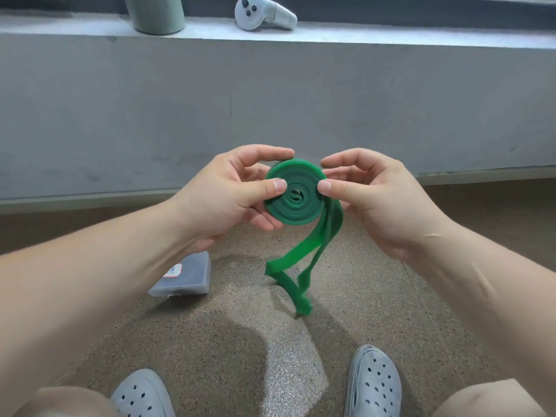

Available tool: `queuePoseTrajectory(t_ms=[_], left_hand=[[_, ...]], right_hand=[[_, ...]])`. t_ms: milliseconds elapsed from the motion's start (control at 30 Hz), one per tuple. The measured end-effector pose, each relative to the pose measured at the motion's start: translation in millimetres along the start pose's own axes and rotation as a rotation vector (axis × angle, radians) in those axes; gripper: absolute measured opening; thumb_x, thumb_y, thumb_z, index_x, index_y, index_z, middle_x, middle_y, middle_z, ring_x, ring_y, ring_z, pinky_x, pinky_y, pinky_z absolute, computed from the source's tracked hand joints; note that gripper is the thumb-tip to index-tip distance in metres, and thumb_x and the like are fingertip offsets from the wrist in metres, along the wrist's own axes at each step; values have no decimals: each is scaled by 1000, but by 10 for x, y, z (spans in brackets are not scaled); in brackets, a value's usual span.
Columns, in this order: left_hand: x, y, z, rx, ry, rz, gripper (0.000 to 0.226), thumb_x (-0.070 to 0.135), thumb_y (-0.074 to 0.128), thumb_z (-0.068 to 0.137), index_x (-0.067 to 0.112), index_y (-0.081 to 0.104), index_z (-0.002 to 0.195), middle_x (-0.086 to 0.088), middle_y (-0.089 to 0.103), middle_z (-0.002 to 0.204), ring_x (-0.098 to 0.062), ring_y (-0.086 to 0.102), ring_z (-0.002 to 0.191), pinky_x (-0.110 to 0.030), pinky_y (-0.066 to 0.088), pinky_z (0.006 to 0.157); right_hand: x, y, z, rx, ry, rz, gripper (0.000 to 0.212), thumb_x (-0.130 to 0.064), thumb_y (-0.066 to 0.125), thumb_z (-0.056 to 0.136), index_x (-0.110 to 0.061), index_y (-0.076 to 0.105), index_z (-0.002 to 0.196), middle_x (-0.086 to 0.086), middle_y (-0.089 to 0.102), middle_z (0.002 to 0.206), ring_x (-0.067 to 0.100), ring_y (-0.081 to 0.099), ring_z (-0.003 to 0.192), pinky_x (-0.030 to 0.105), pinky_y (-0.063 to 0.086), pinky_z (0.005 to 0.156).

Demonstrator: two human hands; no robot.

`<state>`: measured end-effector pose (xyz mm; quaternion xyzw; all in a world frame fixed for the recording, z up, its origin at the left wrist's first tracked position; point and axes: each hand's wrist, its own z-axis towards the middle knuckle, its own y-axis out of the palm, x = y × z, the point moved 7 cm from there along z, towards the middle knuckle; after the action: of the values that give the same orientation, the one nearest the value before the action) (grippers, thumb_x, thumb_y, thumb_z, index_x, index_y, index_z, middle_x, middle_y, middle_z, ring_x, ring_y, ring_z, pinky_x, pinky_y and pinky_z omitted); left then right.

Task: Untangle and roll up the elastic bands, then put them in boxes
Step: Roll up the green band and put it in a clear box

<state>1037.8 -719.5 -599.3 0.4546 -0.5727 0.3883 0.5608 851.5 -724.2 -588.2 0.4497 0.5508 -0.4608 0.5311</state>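
Down at seven o'clock of the coil, a clear plastic box (183, 275) lies on the floor (240, 341), ready. The left hand (231, 194) clamps the green elastic band (296, 206) at its nine o'clock rim, thumb on the near face, fingers behind. The band is wound into a flat disc, held in the air between both hands. Its face is turned to the camera, so the roll's axis points straight at the wearer. The right hand (373, 203) pinches the three o'clock rim. From there the unrolled tail drops towards six o'clock, long axis near vertical, with a twist low down; whether its tip touches the floor is unclear. It looks light, soft and springy: let go, and the coil likely unwinds. Best held by the flat faces, thumbs pressing across the turns.
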Motion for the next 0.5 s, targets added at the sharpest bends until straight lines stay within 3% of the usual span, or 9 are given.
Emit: queuePoseTrajectory(t_ms=[133,233,300,400,500], left_hand=[[47,9,1,-18,6,90,50,2,63,94,21,54,139,-20,65,117,-44,70,69,-37,61,57],[2,64,-36,-145,-96,78,46,-1,61,95,21,57,135,-16,69,118,-50,71,80,-39,62,59],[-18,87,-69,-190,-141,63,39,9,66,93,23,61,130,-15,71,114,-50,72,78,-39,62,58],[-50,114,-87,-119,-175,-1,38,28,69,85,22,65,122,-17,73,107,-47,71,70,-38,62,52],[-98,148,-67,-43,-181,-108,30,23,62,93,20,64,122,-17,75,101,-45,72,67,-38,61,51]], right_hand=[[-118,-8,-7,-19,-75,-68,23,5,77,81,-10,68,96,10,73,89,18,67,78,26,54,65],[-240,34,-61,-75,-162,-246,23,4,80,79,-11,70,94,12,75,92,24,65,77,43,60,77],[-230,54,-66,-109,-145,-279,22,4,81,78,-7,69,94,13,75,91,30,67,76,46,60,82],[-155,24,-34,-98,-78,-180,21,3,80,78,-3,67,93,23,74,96,27,69,80,42,60,87],[-108,-19,-6,-58,-78,-147,19,-1,79,79,-5,68,94,24,74,98,26,72,85,42,59,86]])
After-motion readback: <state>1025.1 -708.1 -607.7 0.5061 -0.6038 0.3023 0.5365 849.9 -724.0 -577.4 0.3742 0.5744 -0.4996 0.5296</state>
